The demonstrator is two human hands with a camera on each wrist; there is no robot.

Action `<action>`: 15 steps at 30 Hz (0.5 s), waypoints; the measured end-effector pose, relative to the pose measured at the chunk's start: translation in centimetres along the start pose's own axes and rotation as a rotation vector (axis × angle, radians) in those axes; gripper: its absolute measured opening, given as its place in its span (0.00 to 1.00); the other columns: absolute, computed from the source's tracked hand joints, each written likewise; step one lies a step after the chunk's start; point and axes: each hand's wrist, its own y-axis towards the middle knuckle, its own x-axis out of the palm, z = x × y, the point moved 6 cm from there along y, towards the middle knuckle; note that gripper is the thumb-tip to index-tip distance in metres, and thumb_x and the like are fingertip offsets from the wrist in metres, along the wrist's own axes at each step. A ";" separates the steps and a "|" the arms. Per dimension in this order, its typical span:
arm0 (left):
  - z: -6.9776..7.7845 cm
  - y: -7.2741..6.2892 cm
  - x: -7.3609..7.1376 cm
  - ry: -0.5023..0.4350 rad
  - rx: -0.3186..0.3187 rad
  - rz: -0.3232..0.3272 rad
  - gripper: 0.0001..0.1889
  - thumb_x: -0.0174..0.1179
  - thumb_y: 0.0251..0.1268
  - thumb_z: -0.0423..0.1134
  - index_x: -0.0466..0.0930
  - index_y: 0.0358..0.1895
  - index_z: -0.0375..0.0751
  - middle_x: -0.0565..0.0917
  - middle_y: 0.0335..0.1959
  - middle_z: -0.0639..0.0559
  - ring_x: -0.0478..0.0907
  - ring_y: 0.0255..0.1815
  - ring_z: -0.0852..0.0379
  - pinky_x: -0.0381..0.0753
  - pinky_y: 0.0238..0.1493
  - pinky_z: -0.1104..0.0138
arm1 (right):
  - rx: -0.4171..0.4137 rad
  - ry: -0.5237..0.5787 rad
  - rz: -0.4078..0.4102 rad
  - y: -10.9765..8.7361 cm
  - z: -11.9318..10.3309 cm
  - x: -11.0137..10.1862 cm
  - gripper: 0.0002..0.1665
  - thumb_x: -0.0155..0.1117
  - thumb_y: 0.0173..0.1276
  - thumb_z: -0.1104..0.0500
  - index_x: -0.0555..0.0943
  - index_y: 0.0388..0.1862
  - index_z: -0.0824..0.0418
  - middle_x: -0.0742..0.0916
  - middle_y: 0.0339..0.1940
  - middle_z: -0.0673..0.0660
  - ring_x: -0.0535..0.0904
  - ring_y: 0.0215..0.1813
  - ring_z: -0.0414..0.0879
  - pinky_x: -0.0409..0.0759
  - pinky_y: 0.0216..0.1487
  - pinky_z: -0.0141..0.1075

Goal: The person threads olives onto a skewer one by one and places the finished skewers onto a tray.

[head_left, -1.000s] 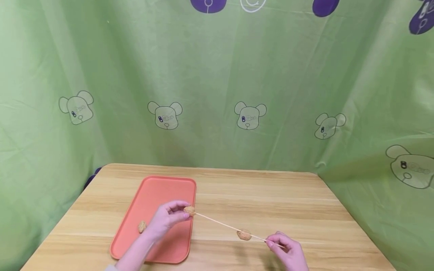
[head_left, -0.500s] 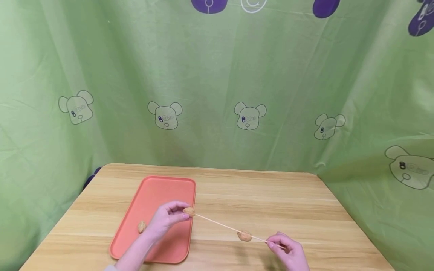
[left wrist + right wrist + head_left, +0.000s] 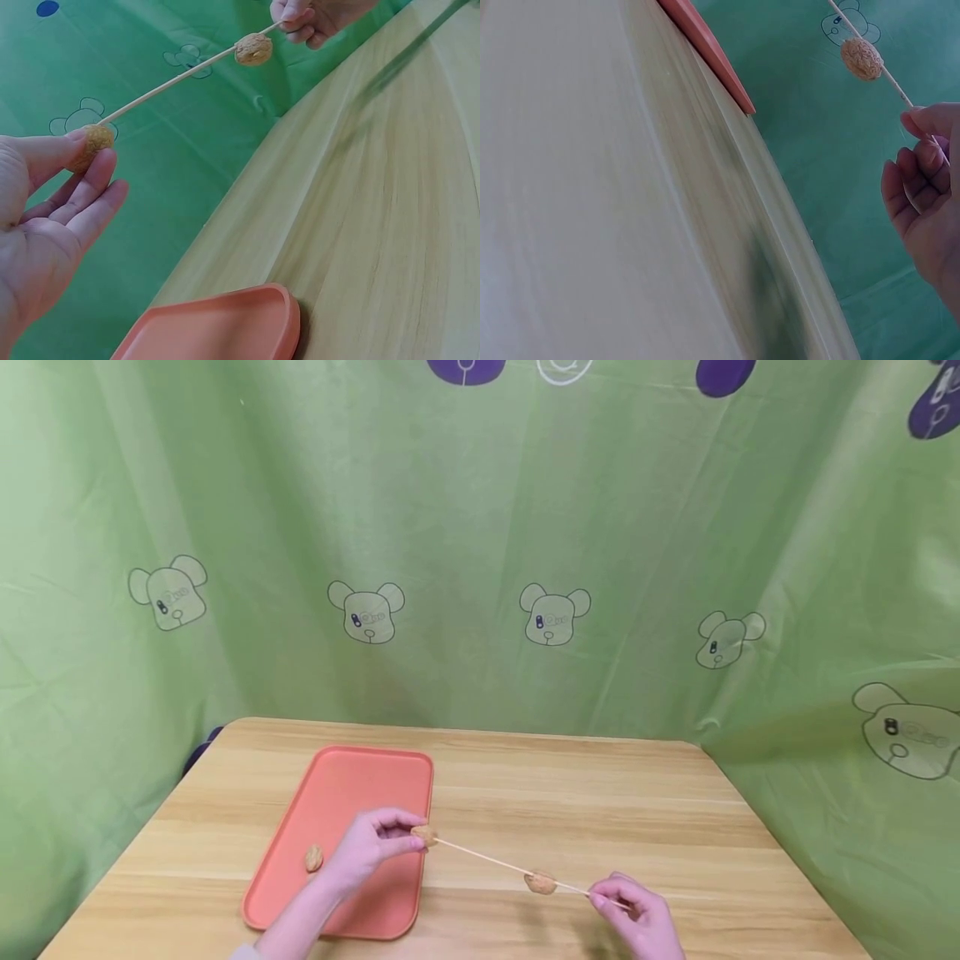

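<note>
Over the right edge of a coral-red tray (image 3: 367, 785), on the left of a wooden table (image 3: 600, 810), a person's left hand (image 3: 367, 847) pinches a wrinkled brown piece (image 3: 425, 836) between thumb and fingers. A thin stick (image 3: 483, 857) slants from it toward the near right, where the right hand (image 3: 637, 917) has thumb and fingers clamped on the stick close to its other end. Holding at both ends probably keeps the stick steady above the table. A second piece (image 3: 540, 882) sits on the stick nearer the right hand, off-centre; whether it is pierced through is unclear. How deep the tip enters the left-hand piece is hidden. A third piece (image 3: 313, 858) lies toward the tray's near left, where the raised rim likely stops it rolling off.
</note>
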 end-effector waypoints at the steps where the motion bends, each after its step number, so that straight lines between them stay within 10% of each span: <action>1: 0.1 0.0 0.0 0.004 0.003 -0.003 0.21 0.61 0.55 0.25 0.67 0.45 0.09 0.84 0.34 0.49 0.82 0.34 0.61 0.82 0.42 0.62 | -0.002 -0.001 0.000 0.0 0.0 0.0 0.18 0.57 0.50 0.84 0.82 0.29 0.64 0.78 0.22 0.51 0.71 0.25 0.36 0.68 0.19 0.32; 15: -0.3 0.0 0.6 0.077 -0.058 -0.005 0.19 0.62 0.55 0.27 0.71 0.45 0.13 0.77 0.36 0.21 0.82 0.33 0.61 0.82 0.43 0.62 | -0.001 0.008 -0.020 -0.3 0.5 0.7 0.20 0.58 0.51 0.82 0.82 0.30 0.59 0.78 0.22 0.50 0.71 0.26 0.36 0.71 0.22 0.29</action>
